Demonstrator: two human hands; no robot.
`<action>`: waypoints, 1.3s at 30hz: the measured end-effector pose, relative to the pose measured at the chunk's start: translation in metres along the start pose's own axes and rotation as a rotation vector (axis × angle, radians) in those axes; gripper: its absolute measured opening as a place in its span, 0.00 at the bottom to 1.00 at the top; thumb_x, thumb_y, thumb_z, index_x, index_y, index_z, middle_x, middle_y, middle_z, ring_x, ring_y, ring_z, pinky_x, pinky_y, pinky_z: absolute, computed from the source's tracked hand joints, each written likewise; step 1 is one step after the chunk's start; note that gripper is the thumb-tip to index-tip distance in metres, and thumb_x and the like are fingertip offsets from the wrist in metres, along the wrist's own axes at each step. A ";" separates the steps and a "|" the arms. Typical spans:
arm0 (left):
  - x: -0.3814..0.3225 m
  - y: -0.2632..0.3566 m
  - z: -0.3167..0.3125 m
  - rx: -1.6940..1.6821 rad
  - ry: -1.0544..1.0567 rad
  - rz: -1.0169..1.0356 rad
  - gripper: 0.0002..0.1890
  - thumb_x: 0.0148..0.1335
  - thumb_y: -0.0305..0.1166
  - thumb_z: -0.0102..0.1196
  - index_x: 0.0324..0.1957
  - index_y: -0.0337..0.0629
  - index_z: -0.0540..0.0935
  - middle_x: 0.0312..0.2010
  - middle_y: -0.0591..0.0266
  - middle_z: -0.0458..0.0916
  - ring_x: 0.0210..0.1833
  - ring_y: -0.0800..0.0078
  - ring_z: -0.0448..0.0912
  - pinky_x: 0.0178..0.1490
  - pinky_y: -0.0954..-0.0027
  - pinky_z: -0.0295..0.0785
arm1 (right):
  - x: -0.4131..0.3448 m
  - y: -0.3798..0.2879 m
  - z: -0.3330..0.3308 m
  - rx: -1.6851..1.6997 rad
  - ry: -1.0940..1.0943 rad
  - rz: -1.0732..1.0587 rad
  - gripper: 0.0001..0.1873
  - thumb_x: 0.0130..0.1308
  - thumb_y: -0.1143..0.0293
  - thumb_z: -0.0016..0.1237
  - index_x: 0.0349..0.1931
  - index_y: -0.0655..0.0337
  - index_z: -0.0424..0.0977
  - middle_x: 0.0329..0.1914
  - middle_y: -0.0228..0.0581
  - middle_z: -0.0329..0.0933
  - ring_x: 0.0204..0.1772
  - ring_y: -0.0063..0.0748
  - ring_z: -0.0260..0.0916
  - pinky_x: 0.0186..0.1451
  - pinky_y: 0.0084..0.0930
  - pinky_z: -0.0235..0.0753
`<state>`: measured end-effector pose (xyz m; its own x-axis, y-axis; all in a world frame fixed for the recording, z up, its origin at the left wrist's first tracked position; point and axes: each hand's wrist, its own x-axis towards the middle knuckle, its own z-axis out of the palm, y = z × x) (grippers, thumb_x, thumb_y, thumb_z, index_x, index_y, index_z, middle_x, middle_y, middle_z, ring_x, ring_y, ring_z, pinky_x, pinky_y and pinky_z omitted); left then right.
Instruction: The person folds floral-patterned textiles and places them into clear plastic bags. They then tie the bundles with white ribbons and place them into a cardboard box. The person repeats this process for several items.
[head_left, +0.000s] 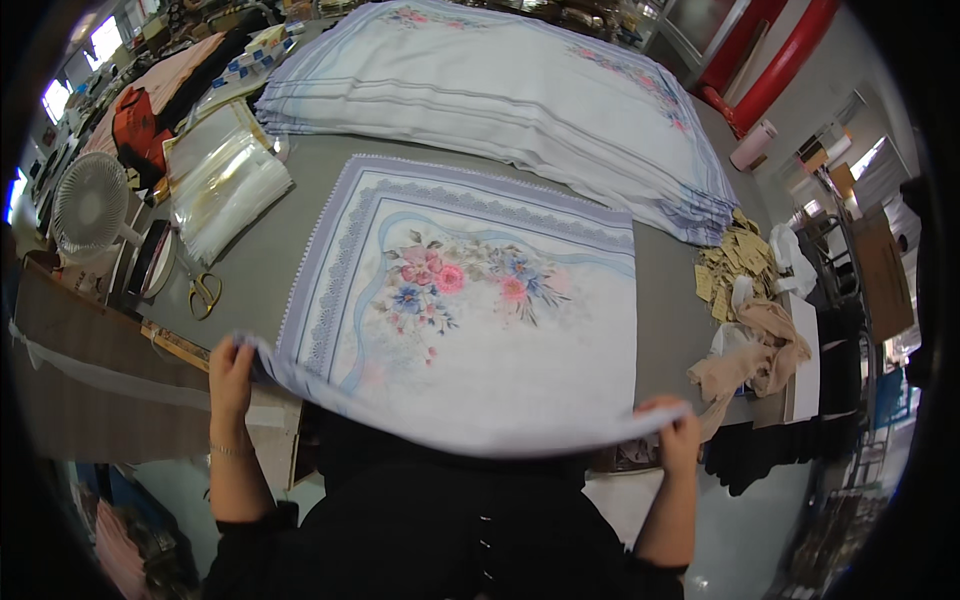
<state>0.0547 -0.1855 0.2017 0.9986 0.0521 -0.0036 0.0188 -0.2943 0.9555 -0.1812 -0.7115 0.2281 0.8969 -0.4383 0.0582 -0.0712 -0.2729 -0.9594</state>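
Observation:
A white floral cloth (487, 360) with a lavender lace-print border lies folded on the grey table (667, 300), its near edge lifted toward my body. My left hand (231, 375) grips that edge at its left end, just off the table's front. At the right end, my right hand (675, 431) pinches the same edge. Between the two hands the cloth sags in a shallow curve and is slightly blurred. Beyond it lies a wide stack of similar floral cloths (480, 90), layered and reaching toward the far side.
Yellow-handled scissors (204, 296), clear plastic bags (229, 187) and a white fan (91, 202) stand or lie at left. On the right are a heap of tan tags (739, 259), a crumpled beige cloth (765, 345) and a pink roll (752, 146). Red padded tubing (787, 67) rises behind.

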 end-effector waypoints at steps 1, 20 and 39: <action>0.017 0.002 0.006 0.095 0.002 0.111 0.10 0.62 0.30 0.49 0.33 0.31 0.78 0.27 0.62 0.78 0.31 0.77 0.72 0.36 0.73 0.68 | 0.019 0.008 0.001 -0.243 0.138 0.137 0.09 0.65 0.70 0.44 0.39 0.68 0.72 0.36 0.42 0.77 0.39 0.29 0.73 0.43 0.28 0.72; 0.109 0.009 0.086 0.582 -0.117 0.229 0.20 0.59 0.34 0.54 0.49 0.32 0.73 0.39 0.42 0.77 0.37 0.50 0.77 0.41 0.60 0.70 | 0.112 0.037 0.040 -0.677 0.298 0.100 0.23 0.59 0.64 0.51 0.50 0.69 0.68 0.46 0.60 0.72 0.51 0.60 0.69 0.51 0.42 0.69; 0.009 -0.016 0.070 1.054 -0.362 0.628 0.33 0.55 0.39 0.56 0.62 0.38 0.66 0.66 0.42 0.56 0.69 0.47 0.56 0.69 0.48 0.50 | 0.019 0.055 0.039 -1.052 0.185 -0.099 0.33 0.50 0.58 0.60 0.53 0.66 0.65 0.56 0.51 0.64 0.58 0.53 0.59 0.59 0.46 0.60</action>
<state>0.0673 -0.2467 0.1654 0.8031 -0.5831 0.1224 -0.5954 -0.7932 0.1281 -0.1513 -0.7012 0.1652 0.8453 -0.4730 0.2485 -0.4215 -0.8762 -0.2337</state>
